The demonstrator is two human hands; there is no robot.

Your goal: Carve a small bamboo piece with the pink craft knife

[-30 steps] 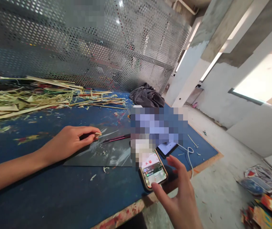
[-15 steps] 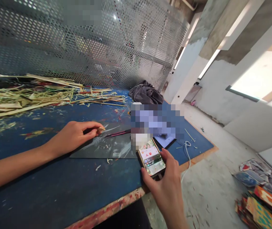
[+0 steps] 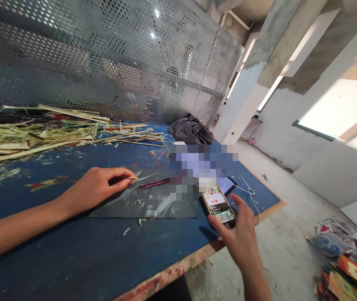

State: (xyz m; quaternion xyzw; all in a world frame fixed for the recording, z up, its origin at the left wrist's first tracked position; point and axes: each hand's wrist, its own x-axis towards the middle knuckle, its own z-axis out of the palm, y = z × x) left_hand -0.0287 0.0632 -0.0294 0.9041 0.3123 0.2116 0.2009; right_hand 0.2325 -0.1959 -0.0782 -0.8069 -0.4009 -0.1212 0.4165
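Observation:
My left hand (image 3: 95, 188) rests over the dark cutting mat (image 3: 115, 209), its thumb and forefinger pinched on a small pale bamboo piece (image 3: 133, 177). Beside these fingertips lies a slim dark and pink pen-like tool (image 3: 153, 183), its far end lost in blurred blocks. At the table's near right edge, my right hand (image 3: 242, 234) has its thumb and fingers around the lower part of a phone (image 3: 218, 205) with a lit screen. Its other fingers are hidden. Just behind is a second lit device (image 3: 230, 184), partly covered by the blur.
Bamboo strips and shavings (image 3: 34, 140) are heaped at the back left. A dark cloth (image 3: 191, 129) lies crumpled near the perforated metal screen (image 3: 118, 62). A white cable (image 3: 253, 200) curls at the right. Colourful painted pieces (image 3: 344, 280) lie on the floor.
My right hand and the phone have moved right, away from the mat. The white cable has shifted. My left hand keeps its pinch at nearly the same place; the view has tilted slightly up.

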